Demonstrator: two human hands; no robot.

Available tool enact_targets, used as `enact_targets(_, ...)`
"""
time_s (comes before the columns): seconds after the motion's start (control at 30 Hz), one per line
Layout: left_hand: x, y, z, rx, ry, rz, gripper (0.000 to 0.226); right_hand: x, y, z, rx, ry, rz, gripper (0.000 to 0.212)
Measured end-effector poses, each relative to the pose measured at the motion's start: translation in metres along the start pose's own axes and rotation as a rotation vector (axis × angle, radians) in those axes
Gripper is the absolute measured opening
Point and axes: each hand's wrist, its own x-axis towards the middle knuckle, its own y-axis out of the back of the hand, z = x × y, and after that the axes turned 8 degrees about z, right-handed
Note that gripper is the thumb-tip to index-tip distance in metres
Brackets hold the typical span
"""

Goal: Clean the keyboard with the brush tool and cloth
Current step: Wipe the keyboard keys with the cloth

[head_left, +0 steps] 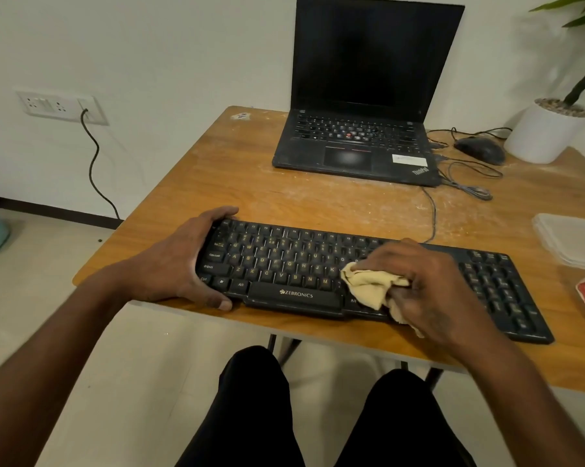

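Left hand [180, 264] clamps the Zebronics keyboard [284, 264] end at the counter's [250, 183] near edge. Right hand [429, 284] grasps the bunched cloth [368, 284] over mid-keys. Recommend firm, row-wise strokes with the bracing grip kept.

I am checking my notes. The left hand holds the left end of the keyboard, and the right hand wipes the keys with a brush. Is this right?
Not quite. The head view shows the right hand gripping a yellowish cloth, not a brush. The left hand does hold the left end of the keyboard.

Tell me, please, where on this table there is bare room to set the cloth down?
Bare wood lies between the keyboard and the laptop, and left of the laptop toward the table edge. The right side is crowded: mouse, cables, plant pot, plastic container.
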Motion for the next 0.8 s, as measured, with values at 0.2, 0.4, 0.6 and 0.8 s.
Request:
enact_targets(0.2,-0.001,0.0,0.003,0.006,0.003,-0.004,0.142,0.033,-0.049,-0.045,0.017,0.255,-0.094,0.045)
enact_targets(0.4,-0.001,0.001,0.001,-0.013,0.018,-0.007,0.143,0.027,-0.024,-0.016,0.05,0.138,-0.106,0.053)
enact_targets(0.6,0.0,0.0,0.0,-0.003,0.023,-0.012,0.145,0.006,0.014,0.018,0.057,0.003,-0.07,0.064)
enact_targets(0.8,0.001,0.0,0.002,0.008,0.022,-0.013,0.144,0.039,-0.036,-0.029,0.081,0.144,-0.155,0.047)
